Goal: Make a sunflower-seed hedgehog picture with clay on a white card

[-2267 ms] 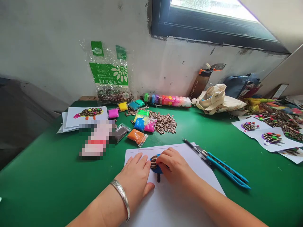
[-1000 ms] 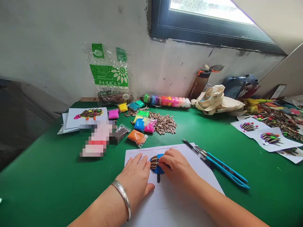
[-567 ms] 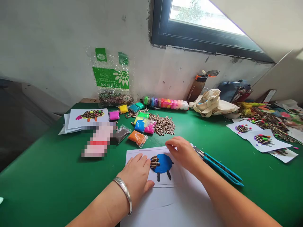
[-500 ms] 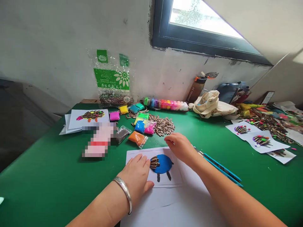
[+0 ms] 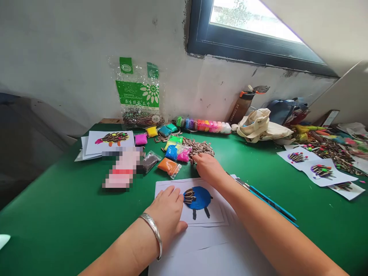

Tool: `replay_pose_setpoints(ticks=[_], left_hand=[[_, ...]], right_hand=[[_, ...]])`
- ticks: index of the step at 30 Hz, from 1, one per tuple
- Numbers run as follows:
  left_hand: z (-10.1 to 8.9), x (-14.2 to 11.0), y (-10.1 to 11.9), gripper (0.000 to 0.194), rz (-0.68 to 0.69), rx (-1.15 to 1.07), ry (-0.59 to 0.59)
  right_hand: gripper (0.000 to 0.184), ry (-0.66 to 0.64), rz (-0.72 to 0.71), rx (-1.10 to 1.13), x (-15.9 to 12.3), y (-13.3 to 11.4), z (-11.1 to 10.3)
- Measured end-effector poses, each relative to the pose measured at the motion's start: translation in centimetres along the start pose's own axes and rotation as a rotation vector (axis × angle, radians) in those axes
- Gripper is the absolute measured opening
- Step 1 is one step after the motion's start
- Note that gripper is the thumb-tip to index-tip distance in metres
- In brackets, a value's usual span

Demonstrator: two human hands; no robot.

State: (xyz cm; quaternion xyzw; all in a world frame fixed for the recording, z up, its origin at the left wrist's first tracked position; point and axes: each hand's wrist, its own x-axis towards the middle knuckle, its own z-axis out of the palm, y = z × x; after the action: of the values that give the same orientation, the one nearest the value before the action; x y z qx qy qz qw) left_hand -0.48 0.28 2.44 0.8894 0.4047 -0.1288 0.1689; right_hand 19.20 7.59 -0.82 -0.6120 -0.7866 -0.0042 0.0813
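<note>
Below the window (image 5: 244, 19), green tabletop (image 5: 80, 207) is carrying seeds (image 5: 201, 147) by right hand (image 5: 209, 166) (grip unclear); left hand (image 5: 168, 207) is lying open

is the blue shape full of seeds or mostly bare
Mostly bare: the blue shape shows seeds only beside the left hand.

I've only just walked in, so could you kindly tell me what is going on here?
A person's left hand lies flat on white paper, next to a blue shape partly covered with striped seeds. The right hand is at the near edge of a seed pile; whether it holds one can't be made out. Small colored packets lie beside the pile.
</note>
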Motion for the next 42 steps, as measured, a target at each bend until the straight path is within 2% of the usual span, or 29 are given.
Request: replay_pose_setpoints(ticks=[3,6,8,11,15,21,26,35,42], left_hand=[[-0.3,-0.2,0.2,0.057,0.001,0.006,0.001],[-0.4,-0.3,0.4,0.058,-0.006,-0.004,0.006],[-0.4,-0.3,0.4,0.058,-0.002,-0.014,0.010],[-0.3,-0.2,0.3,0.055,0.014,-0.020,0.035],[-0.5,-0.3,0.3,0.053,0.024,0.019,0.029],[-0.8,-0.7,0.4,0.052,0.048,0.047,-0.005],[-0.8,-0.8,0.4,0.053,0.047,0.026,0.006],[-0.8,-1.1,0.9,0.049,0.030,-0.031,-0.009],[-0.9,-0.9,1.0,0.047,0.034,-0.042,0.011]], right_hand=[[0.025,0.035,0.039,0.072,-3.0,-0.4,-1.8],[0.020,0.130,0.039,0.475,-7.0,-1.3,-3.0],[0.018,0.112,0.014,0.660,-9.3,-2.1,-3.1],[0.020,0.112,-0.020,0.742,-11.0,-3.1,-2.0],[0.020,0.164,-0.019,0.682,-10.8,-3.6,-0.7],[0.018,0.209,-0.067,0.596,-10.5,-4.0,-0.1],[0.017,0.216,-0.042,0.543,-10.5,-4.2,0.0],[0.020,0.252,-0.097,0.471,-10.4,-4.5,0.6],[0.021,0.205,-0.154,0.418,-10.9,-4.5,0.1]])
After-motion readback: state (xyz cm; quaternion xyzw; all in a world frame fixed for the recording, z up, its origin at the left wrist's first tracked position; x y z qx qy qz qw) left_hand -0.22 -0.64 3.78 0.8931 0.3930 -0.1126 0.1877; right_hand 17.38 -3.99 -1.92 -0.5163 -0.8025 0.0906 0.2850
